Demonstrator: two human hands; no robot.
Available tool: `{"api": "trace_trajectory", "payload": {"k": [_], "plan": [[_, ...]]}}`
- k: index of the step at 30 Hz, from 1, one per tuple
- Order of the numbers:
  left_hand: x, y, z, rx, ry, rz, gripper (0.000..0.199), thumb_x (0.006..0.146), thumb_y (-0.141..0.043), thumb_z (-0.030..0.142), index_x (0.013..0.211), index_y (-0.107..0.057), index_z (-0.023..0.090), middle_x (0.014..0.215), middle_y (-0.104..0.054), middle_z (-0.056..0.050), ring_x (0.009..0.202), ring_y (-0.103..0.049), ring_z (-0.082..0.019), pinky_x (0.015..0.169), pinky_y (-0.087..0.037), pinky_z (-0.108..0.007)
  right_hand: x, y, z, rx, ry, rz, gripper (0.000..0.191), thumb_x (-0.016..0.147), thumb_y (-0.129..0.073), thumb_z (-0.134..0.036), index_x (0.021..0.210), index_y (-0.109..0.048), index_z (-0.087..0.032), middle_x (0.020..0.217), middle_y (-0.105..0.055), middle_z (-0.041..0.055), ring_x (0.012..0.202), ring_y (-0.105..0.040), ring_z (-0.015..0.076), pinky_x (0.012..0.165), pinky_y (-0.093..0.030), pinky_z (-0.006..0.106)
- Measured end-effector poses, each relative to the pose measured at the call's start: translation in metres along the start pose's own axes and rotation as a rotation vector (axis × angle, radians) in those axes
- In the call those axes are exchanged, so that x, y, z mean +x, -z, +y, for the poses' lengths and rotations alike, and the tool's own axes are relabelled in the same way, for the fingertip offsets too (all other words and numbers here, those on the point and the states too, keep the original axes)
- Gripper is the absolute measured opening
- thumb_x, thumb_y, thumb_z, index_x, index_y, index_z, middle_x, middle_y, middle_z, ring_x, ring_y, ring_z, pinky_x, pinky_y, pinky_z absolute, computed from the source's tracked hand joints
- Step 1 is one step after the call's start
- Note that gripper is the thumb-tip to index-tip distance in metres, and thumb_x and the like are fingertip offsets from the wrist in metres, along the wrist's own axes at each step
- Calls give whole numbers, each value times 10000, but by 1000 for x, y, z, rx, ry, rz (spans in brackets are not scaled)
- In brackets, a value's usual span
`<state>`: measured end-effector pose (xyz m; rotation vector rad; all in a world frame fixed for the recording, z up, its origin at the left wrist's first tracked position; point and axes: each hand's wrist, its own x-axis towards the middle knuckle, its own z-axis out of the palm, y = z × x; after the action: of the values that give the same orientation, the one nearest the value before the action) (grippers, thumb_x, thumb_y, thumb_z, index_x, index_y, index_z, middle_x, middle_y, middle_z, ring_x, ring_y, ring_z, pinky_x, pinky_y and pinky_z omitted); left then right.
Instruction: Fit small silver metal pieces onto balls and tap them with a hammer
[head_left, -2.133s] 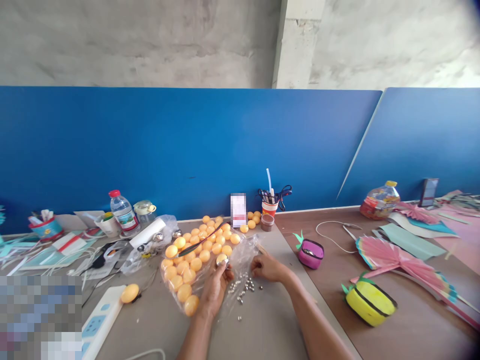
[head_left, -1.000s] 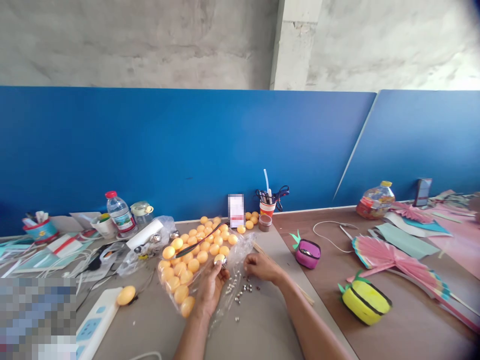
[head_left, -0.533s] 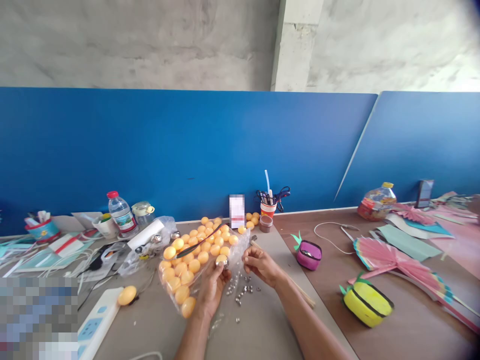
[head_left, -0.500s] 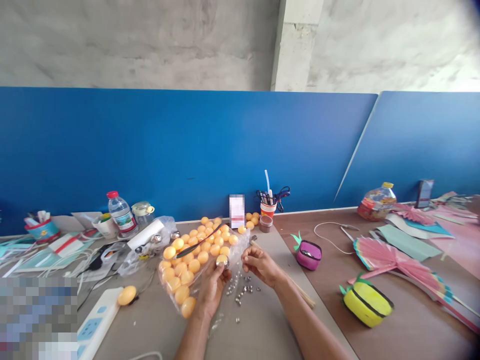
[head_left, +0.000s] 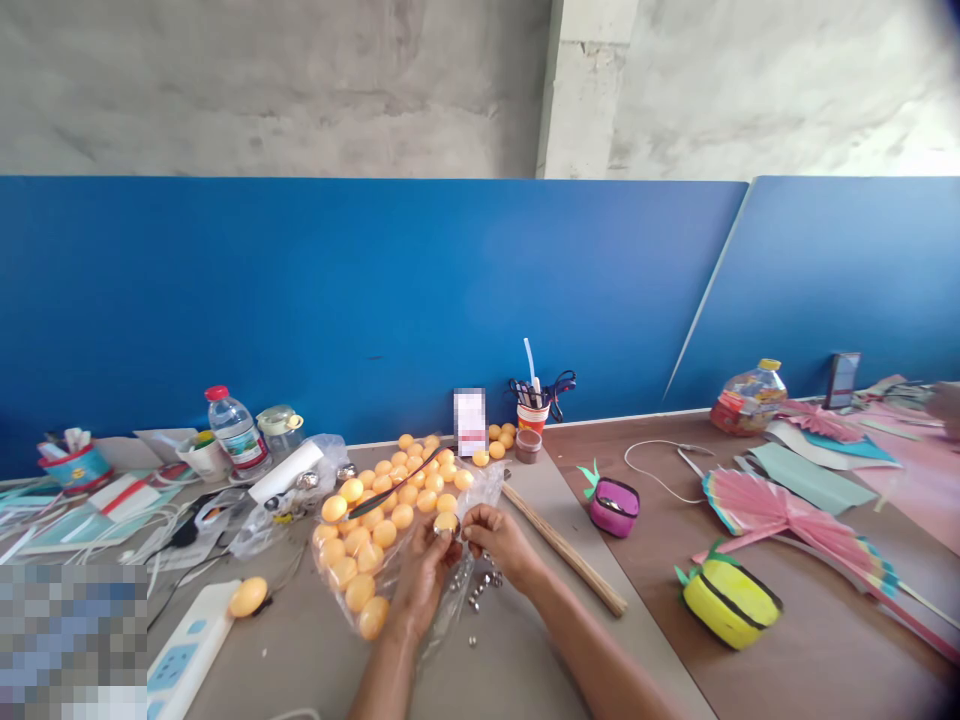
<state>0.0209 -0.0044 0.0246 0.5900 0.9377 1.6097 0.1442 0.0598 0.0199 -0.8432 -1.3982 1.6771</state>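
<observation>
The ball is in the left hand, raised over the near end of the desk's grey section, just right of the bagged balls. Orientation: orange face upward, silvery band along the lower edge. Its form appears round, so no long axis can be established.

Left hand: thumb and fingers closed about the ball, palm turned partly up. Right hand: thumb and forefinger bent in close together at the ball's right edge; whether they pinch a bead cannot be told.

The bundle of sticks lies flat, long axis slanting from far left to near right; straight, thin, tan, apparently wooden.

Materials noted: silver beads, small, shiny and rounded, scattered loosely below the hands. Orange balls, smooth and matt, packed in a clear bag of thin, creased plastic, with a dark strap lying across it. Desk surface: smooth, grey, adjoining a brown section. On the brown section, a purple pouch and a yellow pouch, both boxy, with dark trim and green leaf-shaped tops; beyond the yellow one, a pleated pink fan
</observation>
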Motion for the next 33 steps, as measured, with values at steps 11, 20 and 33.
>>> {"api": "trace_trajectory", "payload": {"k": [11, 20, 33], "plan": [[1, 2, -3, 29, 5, -43, 334, 631, -827, 329, 893, -644, 232, 839, -662, -10, 650, -588, -170, 668, -445, -311, -2, -6, 0, -49, -6, 6, 181, 626, -665, -324, 672, -569, -177, 539, -486, -62, 524, -407, 84, 550, -332, 237], [4, 7, -8, 80, -54, -23, 344, 640, -821, 321, 916, -641, 223, 872, -664, -15, 700, -603, -181, 673, -457, -314, -5, -6, 0, -47, -27, -24, 209, 662, -680, -340, 675, -546, -179, 581, -561, -33, 559, -486, 106, 596, -392, 255], [1, 7, -10, 209, -126, 110, 462, 567, -840, 336, 959, -646, 187, 865, -689, -55, 793, -637, -254, 722, -487, -363, -3, -11, 8, -32, -64, 64, 121, 670, -575, -200, 706, -460, -209, 514, -537, -63, 500, -500, 114, 544, -364, 240]]}}
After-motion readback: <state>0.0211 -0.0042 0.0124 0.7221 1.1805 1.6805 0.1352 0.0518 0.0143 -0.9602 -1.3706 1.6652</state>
